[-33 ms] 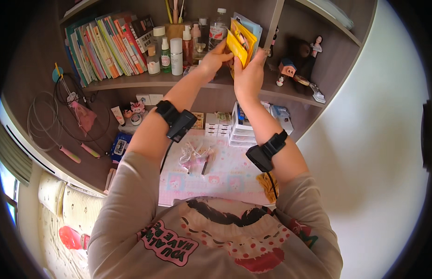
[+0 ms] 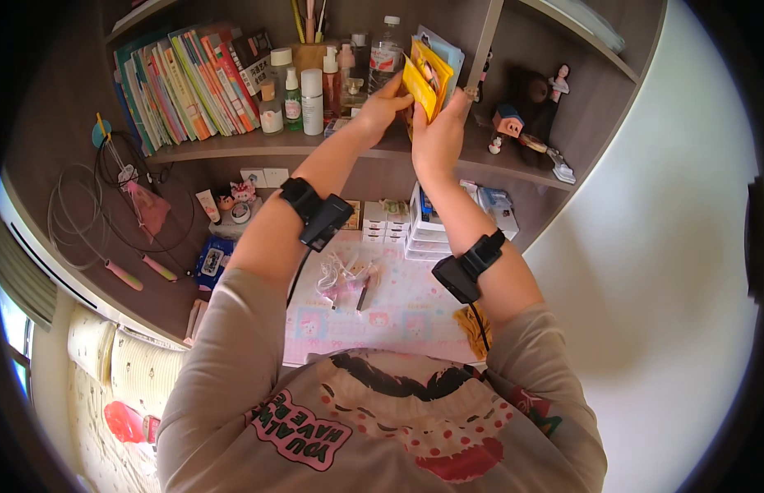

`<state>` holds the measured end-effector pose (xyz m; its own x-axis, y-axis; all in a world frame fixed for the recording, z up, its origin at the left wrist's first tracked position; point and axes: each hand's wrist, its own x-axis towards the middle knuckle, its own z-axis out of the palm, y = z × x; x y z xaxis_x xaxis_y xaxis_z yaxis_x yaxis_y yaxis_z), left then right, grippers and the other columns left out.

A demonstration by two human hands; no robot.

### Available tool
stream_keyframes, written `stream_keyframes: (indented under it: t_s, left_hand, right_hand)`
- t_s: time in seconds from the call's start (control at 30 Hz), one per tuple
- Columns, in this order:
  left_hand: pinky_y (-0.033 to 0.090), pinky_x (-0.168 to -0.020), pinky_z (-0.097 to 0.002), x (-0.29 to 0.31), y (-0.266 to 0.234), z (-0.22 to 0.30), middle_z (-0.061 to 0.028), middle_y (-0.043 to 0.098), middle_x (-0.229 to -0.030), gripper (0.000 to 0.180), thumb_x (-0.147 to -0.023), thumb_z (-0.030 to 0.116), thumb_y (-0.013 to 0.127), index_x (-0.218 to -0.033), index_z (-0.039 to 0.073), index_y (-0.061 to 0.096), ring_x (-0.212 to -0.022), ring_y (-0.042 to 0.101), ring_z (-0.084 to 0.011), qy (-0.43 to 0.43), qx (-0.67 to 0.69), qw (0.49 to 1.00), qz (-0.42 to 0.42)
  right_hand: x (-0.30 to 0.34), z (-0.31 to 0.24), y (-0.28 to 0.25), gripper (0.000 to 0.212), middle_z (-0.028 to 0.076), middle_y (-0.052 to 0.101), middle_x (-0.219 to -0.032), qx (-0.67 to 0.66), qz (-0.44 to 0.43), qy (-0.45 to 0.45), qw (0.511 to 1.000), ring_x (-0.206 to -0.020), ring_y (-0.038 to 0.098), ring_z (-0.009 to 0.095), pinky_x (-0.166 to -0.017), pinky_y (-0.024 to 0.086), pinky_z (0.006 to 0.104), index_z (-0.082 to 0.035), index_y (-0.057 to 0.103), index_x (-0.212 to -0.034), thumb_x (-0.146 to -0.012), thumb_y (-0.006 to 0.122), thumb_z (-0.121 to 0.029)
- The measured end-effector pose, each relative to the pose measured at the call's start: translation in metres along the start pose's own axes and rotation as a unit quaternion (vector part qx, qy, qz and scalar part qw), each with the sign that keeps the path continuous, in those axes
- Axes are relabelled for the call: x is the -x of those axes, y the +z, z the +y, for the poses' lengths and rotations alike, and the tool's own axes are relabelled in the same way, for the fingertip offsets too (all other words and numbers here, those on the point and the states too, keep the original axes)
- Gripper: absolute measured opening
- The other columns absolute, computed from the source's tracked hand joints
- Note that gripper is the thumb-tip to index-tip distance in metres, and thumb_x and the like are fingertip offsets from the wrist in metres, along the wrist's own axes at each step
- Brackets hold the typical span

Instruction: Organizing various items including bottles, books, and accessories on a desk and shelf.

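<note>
Up at the shelf, a yellow packet [image 2: 421, 89] stands tilted between my two hands. My left hand [image 2: 383, 107] pinches its left side with thumb and fingers. From below and the right, my right hand [image 2: 439, 135] grips it, thumb along its front and fingers mostly hidden behind. Flat light-blue items [image 2: 444, 51] stand upright just behind the packet. To the left of it is a clear plastic bottle [image 2: 386, 56] with a red and white label.
Books [image 2: 184, 86] lean at the shelf's left, with a white bottle [image 2: 312, 103] and other cosmetics beside them. Small ornaments [image 2: 507, 121] occupy the right compartment. Below, a pink-patterned desk [image 2: 373, 324] carries tangled cables [image 2: 341, 275] and white drawers [image 2: 423, 246]. A wall [image 2: 645, 287] rises at right.
My hands and the packet are almost where they were. Both forearms have shifted very slightly, and the packet stays in my grip.
</note>
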<state>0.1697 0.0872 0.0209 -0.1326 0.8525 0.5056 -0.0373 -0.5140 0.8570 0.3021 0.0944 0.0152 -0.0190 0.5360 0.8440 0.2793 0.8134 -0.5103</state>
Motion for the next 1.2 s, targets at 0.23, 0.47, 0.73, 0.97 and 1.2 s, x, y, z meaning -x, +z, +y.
stream_keyframes:
  t_s: [0.23,0.47,0.73,0.97,1.2]
  left_hand:
    - [0.038,-0.104,-0.0336,-0.027,0.001,-0.03,-0.013,0.053,-0.139,0.052,-0.101,0.028,0.045,-0.149,0.011,0.037,-0.128,0.051,-0.0261,-0.057,-0.233,0.961,0.137]
    - [0.043,-0.101,-0.037,-0.022,0.015,-0.01,-0.0251,0.057,-0.131,0.063,-0.097,0.04,0.05,-0.147,0.003,0.038,-0.123,0.056,-0.0351,-0.046,-0.343,0.925,0.156]
    - [0.046,-0.096,-0.0445,-0.041,0.006,-0.021,-0.0292,0.062,-0.118,0.068,-0.089,0.035,0.061,-0.142,-0.002,0.042,-0.112,0.059,-0.042,0.005,-0.472,0.872,0.127]
    - [0.048,-0.093,-0.0438,-0.054,-0.009,-0.043,-0.025,0.065,-0.113,0.066,-0.085,0.025,0.068,-0.143,0.006,0.044,-0.108,0.061,-0.0403,0.052,-0.485,0.864,0.127]
    - [0.049,-0.095,-0.0434,-0.065,-0.015,-0.048,-0.0251,0.063,-0.118,0.077,-0.082,0.019,0.071,-0.149,0.008,0.034,-0.11,0.061,-0.0396,-0.022,-0.527,0.846,0.084]
  right_hand:
    - [0.001,0.015,0.038,0.045,0.026,0.056,-0.116,-0.043,0.01,0.037,0.998,-0.109,0.056,0.043,-0.091,0.046,0.0465,0.003,0.039,-0.127,-0.09,0.06,-0.009]
    - [-0.019,0.043,0.076,0.031,0.028,0.058,-0.114,-0.053,-0.031,0.094,0.994,-0.107,0.059,0.044,-0.086,0.048,0.0478,0.003,0.041,-0.117,-0.096,0.052,-0.018]
    - [-0.021,0.077,0.083,0.044,0.027,0.056,-0.117,0.052,-0.178,0.043,0.982,-0.112,0.056,0.043,-0.092,0.048,0.042,0.005,0.042,-0.118,-0.088,0.063,-0.019]
    - [0.003,0.054,0.053,0.049,0.03,0.052,-0.114,0.183,-0.236,-0.013,0.954,-0.104,0.058,0.046,-0.09,0.049,0.0478,0.01,0.04,-0.119,-0.083,0.064,-0.013]
    - [0.013,0.042,0.027,0.044,0.025,0.054,-0.114,0.091,-0.175,-0.007,0.98,-0.101,0.059,0.043,-0.087,0.051,0.047,0.007,0.05,-0.118,-0.077,0.062,-0.003]
